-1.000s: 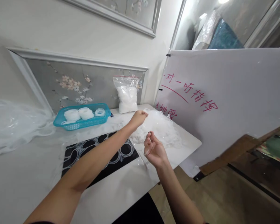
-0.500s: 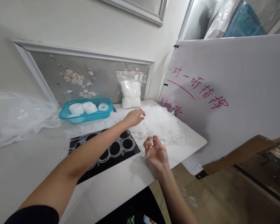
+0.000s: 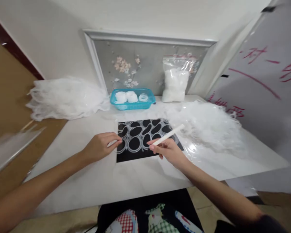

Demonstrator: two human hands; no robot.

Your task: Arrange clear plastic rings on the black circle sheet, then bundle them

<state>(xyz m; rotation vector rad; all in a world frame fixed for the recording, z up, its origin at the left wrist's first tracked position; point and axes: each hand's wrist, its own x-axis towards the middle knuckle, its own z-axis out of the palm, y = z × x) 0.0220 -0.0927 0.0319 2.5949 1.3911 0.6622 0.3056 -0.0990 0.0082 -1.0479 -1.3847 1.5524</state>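
My left hand [image 3: 104, 146] is closed in a pinch at the left edge of a black mat [image 3: 126, 157]. Between its fingertips is a thin whitish ring [image 3: 112, 143], partly hidden by the fingers. Over the mat's right part, my right hand [image 3: 168, 151] grips a slim white stick [image 3: 169, 135] that slants up to the right. Rows of clear, ring-like outlines [image 3: 134, 144] cover the mat, some round and some bent out of shape. The right hand hides a few of them.
Behind the mat stands a blue plastic basket [image 3: 133, 106] holding stacked white rings. A zip bag [image 3: 176, 84] of white pieces leans against the wall. Heaps of clear white rings lie at right [image 3: 208, 126] and in a bag at left [image 3: 68, 98]. A whiteboard [image 3: 262, 129] borders the right side.
My left hand has come back from the right-hand heap to the mat's left edge. My right hand, palm up before, now holds the white stick above the mat. The view has swung left.
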